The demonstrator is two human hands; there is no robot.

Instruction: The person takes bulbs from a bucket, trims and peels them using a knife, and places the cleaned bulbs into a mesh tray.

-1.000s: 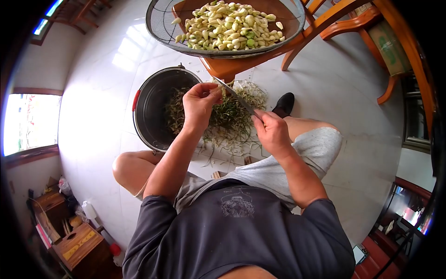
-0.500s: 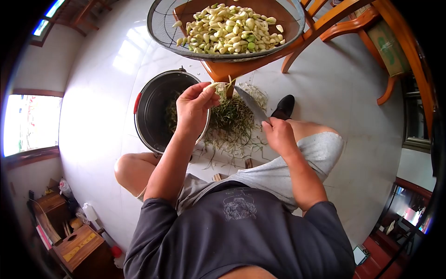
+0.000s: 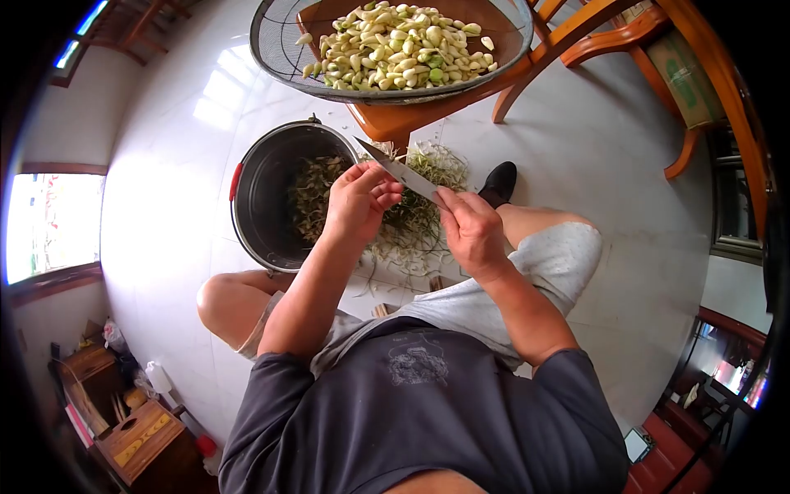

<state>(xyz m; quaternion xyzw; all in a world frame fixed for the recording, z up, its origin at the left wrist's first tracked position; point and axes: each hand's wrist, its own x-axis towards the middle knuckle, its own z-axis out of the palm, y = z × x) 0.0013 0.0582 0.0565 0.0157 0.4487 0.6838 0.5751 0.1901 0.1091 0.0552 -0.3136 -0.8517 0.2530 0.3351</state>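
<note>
My right hand (image 3: 473, 230) is wrapped round the handle of a knife (image 3: 403, 174), whose grey blade points up and left. The blade lies close against the fingers of my left hand (image 3: 360, 198). Those fingers are bent together in a pinch, and what they hold is hidden. Below both hands, green and pale trimmings (image 3: 411, 235) are heaped on the floor. A dark metal bucket (image 3: 259, 198) with a red grip stands to the left, with more trimmings inside. Above, a mesh basket (image 3: 276, 41) bears a pile of pale peeled cloves (image 3: 403, 49).
The basket rests on a wooden chair (image 3: 383, 123). More wooden furniture (image 3: 621, 41) and a cardboard box (image 3: 687, 86) stand at the upper right. My shoe (image 3: 500, 181) is right of the trimmings. A wooden box (image 3: 140, 440) sits at the lower left.
Half a second ago a pale clove with a stem stuck out of my left fingers; it no longer shows. The knife and my right hand have moved left, bringing the blade up to my left fingers.
</note>
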